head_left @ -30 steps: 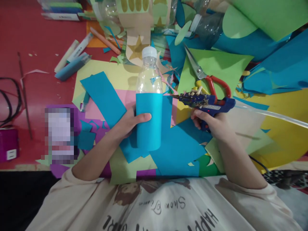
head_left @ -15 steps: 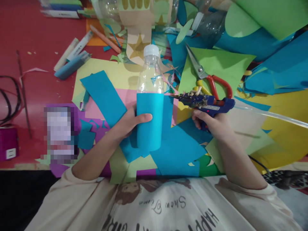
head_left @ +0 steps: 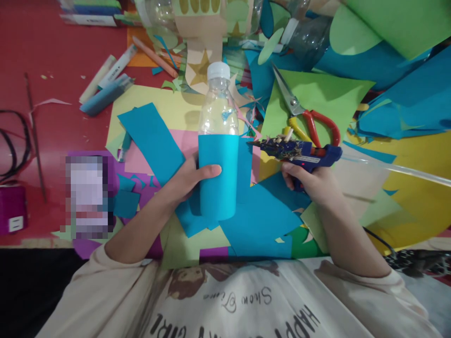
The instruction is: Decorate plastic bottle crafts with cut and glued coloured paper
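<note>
My left hand (head_left: 192, 177) is wrapped round a clear plastic bottle (head_left: 217, 112) with a white cap, its thumb across the front and its other fingers hidden behind. Blue paper (head_left: 218, 192) covers the bottle's lower part like a sleeve. In my right hand (head_left: 310, 180) is a dark blue glue gun (head_left: 310, 157), gripped by its handle. The gun's nozzle points left, close to the bottle's right side but apart from it. Scraps cling to the gun's front, and a long clear glue stick (head_left: 398, 170) sticks out of its back.
Red-handled scissors (head_left: 299, 108) lie open on green paper beyond the gun. Blue paper strips (head_left: 151, 141) and coloured sheets cover the table. Markers (head_left: 105, 96) and a pixelated phone-like object (head_left: 88, 197) are at left. Another decorated bottle (head_left: 158, 19) lies at the back.
The bottle has tipped slightly, its cap shifting left and a little nearer. The glue gun has moved very slightly left. Both hands keep their holds.
</note>
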`<state>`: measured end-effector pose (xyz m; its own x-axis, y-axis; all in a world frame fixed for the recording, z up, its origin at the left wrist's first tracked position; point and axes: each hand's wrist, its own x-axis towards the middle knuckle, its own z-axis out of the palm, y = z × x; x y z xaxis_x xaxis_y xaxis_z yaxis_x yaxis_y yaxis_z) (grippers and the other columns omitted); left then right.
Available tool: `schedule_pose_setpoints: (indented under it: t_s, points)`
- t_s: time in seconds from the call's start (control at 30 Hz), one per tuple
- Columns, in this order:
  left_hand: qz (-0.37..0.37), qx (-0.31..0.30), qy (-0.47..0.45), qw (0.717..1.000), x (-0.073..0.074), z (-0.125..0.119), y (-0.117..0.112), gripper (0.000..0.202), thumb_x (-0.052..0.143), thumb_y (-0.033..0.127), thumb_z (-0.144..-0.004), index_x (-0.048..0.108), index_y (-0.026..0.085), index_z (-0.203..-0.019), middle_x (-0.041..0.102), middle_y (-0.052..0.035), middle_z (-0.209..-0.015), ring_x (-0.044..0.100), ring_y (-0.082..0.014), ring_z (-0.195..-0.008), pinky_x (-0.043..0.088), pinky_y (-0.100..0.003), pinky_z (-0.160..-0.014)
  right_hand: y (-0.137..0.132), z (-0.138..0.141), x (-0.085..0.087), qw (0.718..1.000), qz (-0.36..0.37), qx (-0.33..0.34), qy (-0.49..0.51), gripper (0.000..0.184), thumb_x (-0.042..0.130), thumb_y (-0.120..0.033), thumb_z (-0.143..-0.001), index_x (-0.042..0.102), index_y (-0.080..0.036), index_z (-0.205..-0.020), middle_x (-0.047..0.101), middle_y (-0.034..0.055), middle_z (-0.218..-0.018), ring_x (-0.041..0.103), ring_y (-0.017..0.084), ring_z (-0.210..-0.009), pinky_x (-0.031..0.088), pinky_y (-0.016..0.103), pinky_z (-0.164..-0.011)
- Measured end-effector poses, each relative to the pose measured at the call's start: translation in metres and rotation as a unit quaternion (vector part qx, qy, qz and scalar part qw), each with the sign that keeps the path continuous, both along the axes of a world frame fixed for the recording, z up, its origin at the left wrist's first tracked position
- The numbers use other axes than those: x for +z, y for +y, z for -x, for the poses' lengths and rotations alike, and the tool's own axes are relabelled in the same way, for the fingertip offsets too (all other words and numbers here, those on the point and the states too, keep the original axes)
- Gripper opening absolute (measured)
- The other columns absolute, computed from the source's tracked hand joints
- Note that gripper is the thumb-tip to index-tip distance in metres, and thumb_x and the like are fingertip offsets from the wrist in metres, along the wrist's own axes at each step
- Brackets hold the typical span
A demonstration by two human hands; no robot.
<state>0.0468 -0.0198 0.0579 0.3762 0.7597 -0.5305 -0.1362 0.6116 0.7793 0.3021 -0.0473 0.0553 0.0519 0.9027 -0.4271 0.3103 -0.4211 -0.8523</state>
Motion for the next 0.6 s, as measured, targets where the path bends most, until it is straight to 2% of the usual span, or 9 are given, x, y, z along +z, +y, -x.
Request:
schedule_pose_setpoints:
  t_s: [0.23,0.43,0.6]
  points:
    - [0.014,0.029,0.029,0.999,-0.0010,0.0018,-0.0021,0.053,0.082,0.049,-0.055,0.068,0.026,-0.100,0.075,-0.0070,-0.101,0.069,-0.0362,-0.099,0.059,-0.043,-0.075,-0.0011,-0.0001,0.0005,1.000,-0.002,0.017,-0.010,0.049,0.070,-0.058,-0.070,0.049,-0.021,-0.045,0.051,0.0001,-0.041,0.045,0.010,-0.039,0.039,0.026,-0.042]
    - [0.035,0.033,0.008,0.999,0.0039,0.0020,-0.0010,0.060,0.082,0.045,-0.057,0.065,0.024,-0.111,0.072,-0.0087,-0.115,0.066,-0.0387,-0.109,0.059,-0.047,-0.081,-0.0026,-0.0030,-0.0020,1.000,0.005,0.024,-0.012,0.048,0.069,-0.057,-0.072,0.049,-0.021,-0.046,0.051,0.0003,-0.042,0.045,0.010,-0.040,0.040,0.026,-0.043]
    - [0.005,0.028,-0.014,0.999,0.0030,0.0014,0.0000,0.060,0.082,0.045,-0.060,0.065,0.022,-0.113,0.074,-0.0088,-0.111,0.069,-0.0354,-0.105,0.062,-0.039,-0.074,-0.0033,-0.0028,-0.0046,1.000,0.013,0.013,0.000,0.042,0.070,-0.052,-0.070,0.051,-0.020,-0.049,0.052,-0.0004,-0.044,0.045,0.009,-0.040,0.039,0.025,-0.042]
